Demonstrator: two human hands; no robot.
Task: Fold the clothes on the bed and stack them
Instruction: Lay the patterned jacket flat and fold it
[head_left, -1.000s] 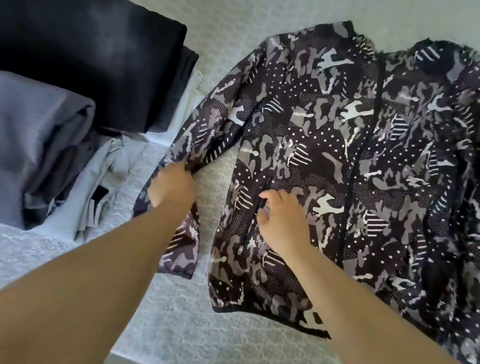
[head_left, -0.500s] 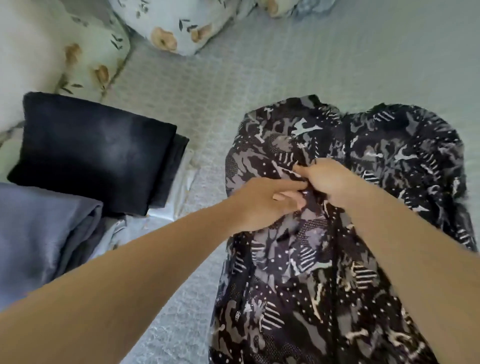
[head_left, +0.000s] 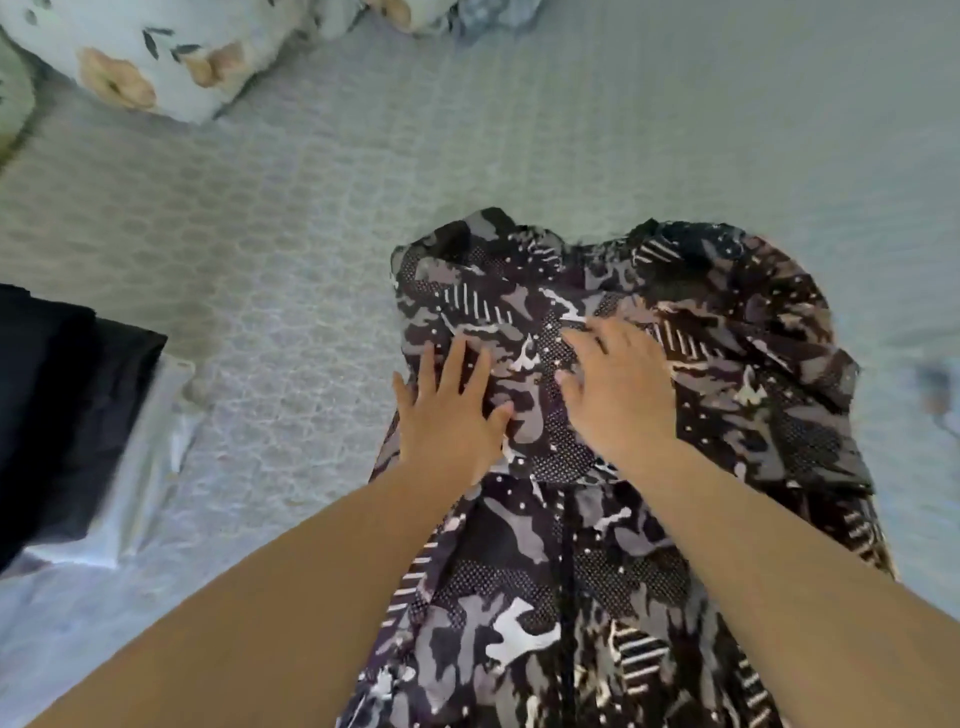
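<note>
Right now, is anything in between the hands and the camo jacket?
No. The left hand and right hand both lie flat on the camo jacket, fingers spread, with nothing visible between them and the fabric.

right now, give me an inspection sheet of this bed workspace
surface: pale blue quilted bedspread, bare around the work.
job's things: black, grey and white camouflage jacket lying flat, one part folded in across its front.
clutter: black folded garment lying on pale folded cloth at left.
grippers: left hand and right hand both flat with fingers spread, pressing on the jacket.
cables: nothing seen.
surroundings: white floral pillow at the far edge.
</note>
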